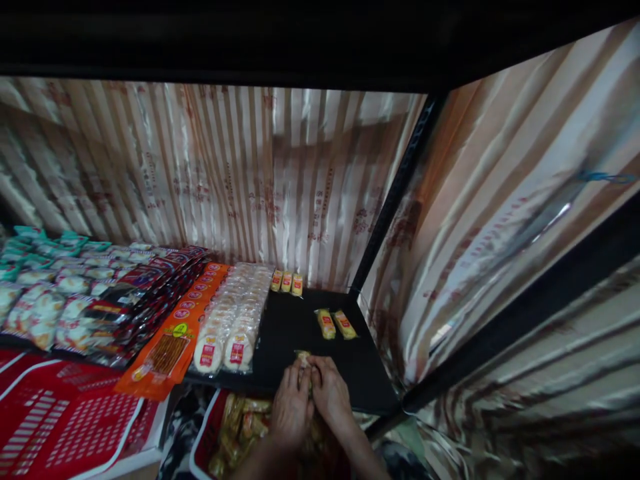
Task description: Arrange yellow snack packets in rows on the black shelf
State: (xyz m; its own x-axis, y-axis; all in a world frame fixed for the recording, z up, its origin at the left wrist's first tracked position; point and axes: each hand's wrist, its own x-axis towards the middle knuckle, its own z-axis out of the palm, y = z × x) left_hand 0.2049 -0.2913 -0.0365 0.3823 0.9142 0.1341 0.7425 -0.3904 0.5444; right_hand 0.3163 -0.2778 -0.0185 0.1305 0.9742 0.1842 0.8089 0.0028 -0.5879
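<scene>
My left hand and my right hand are side by side at the front edge of the black shelf. Their fingers close together around a small yellow wrapped snack, which they mostly cover. Beyond them, two like packets lie apart on the shelf. Three more packets are lined up at the back. Under my wrists sits a red basket with a white rim, holding many yellow-wrapped snacks.
Left of my hands run rows of wrapped round white crackers, an orange snack packet, dark packets and white-green packets. A red basket stands lower left. A black post and patterned curtains bound the shelf.
</scene>
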